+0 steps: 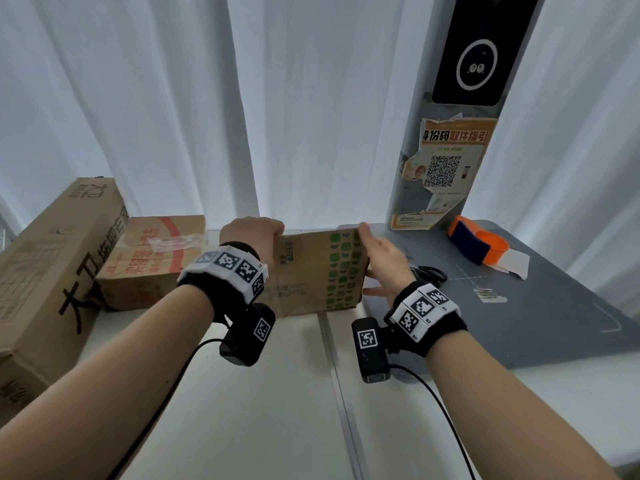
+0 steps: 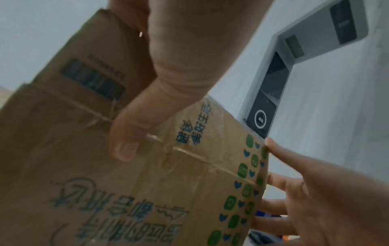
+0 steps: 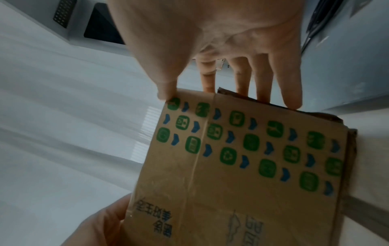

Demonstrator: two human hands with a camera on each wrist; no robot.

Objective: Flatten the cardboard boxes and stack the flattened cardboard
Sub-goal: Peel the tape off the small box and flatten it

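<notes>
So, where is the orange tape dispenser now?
In the head view, the orange tape dispenser lies far right on the grey mat, beside the pillar with the QR poster, beyond the right hand.

The white bench [image 1: 242, 393] carries a long brown box [image 1: 45, 271] at nine o'clock, a red-printed box [image 1: 152, 261] just beside it, and a green-printed box [image 1: 318, 275] at the centre. At three o'clock lies a grey mat [image 1: 554, 306] bearing black scissors [image 1: 429, 273], an orange tape dispenser [image 1: 478, 242] and a white slip [image 1: 516, 263].

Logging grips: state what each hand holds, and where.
Left hand grips the green-printed box at its top left corner. Right hand holds nothing: straight fingers rest against the box's right end.
</notes>
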